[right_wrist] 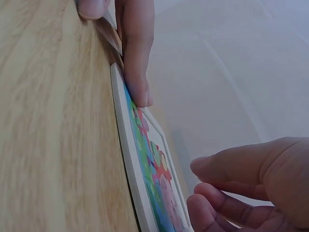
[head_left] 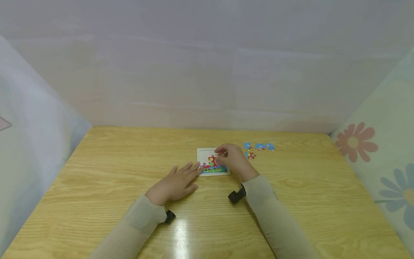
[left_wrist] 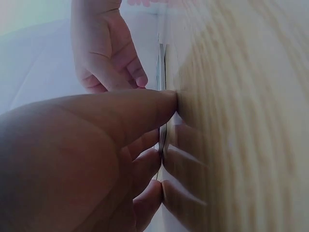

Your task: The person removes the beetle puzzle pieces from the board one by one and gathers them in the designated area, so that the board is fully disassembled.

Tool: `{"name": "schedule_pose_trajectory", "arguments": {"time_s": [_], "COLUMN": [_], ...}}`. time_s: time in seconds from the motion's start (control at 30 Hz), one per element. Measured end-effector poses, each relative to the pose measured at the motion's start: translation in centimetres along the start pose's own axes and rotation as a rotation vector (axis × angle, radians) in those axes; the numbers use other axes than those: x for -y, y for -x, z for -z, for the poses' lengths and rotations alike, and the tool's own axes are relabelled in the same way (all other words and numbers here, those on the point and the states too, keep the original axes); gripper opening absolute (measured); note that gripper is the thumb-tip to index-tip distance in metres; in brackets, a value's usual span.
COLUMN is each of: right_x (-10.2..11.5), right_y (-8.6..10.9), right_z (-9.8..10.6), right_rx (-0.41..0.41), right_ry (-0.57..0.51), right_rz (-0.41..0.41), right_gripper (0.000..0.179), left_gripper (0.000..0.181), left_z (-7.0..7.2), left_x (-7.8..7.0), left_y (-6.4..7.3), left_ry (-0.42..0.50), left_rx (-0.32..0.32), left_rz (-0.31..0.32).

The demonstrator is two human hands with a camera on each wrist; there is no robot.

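A small white-framed jigsaw puzzle point(head_left: 214, 174) lies on the wooden table, partly filled with colourful pieces along its lower part and middle. My left hand point(head_left: 176, 183) is spread flat, palm down, with fingertips on the puzzle's left edge; the right wrist view shows one of its fingers point(right_wrist: 137, 58) touching the frame's corner. Over the puzzle's right side hovers my right hand point(head_left: 234, 162), thumb and fingers loosely bent. In the right wrist view a gap shows between its thumb point(right_wrist: 207, 166) and fingers, with no piece visible there. This hand covers the puzzle's upper right part.
Several loose blue jigsaw pieces point(head_left: 260, 146) lie behind and right of the puzzle. A red and yellow piece point(head_left: 250, 154) sits close to the right hand. Pale walls with printed flowers point(head_left: 355, 142) border the table point(head_left: 129, 154) at the back and sides.
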State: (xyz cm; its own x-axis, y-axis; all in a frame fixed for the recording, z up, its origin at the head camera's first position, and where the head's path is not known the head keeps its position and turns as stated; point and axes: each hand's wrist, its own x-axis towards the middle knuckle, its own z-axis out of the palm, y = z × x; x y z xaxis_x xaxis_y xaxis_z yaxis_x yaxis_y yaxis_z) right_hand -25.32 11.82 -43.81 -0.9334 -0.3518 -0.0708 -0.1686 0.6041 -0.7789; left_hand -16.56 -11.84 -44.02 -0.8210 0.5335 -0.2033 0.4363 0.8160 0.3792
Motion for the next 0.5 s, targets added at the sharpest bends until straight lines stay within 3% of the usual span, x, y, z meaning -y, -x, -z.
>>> {"name": "schedule_pose_trajectory", "arguments": {"time_s": [0.17, 0.5], "right_x": [0.13, -0.48], "right_y": [-0.39, -0.92], "right_z": [-0.41, -0.88], "right_rx": [0.03, 0.05], "right_ry": [-0.012, 0.042], "right_rz": [-0.026, 0.024], "right_gripper": [0.03, 0.029], "left_gripper": [0.059, 0.06], "left_z": [0.17, -0.1], "left_x": [-0.16, 0.05], "left_y": [0.19, 0.11], "left_ry": [0.014, -0.003], "left_rx": [-0.005, -0.012], "left_rz": [-0.008, -0.014]}}
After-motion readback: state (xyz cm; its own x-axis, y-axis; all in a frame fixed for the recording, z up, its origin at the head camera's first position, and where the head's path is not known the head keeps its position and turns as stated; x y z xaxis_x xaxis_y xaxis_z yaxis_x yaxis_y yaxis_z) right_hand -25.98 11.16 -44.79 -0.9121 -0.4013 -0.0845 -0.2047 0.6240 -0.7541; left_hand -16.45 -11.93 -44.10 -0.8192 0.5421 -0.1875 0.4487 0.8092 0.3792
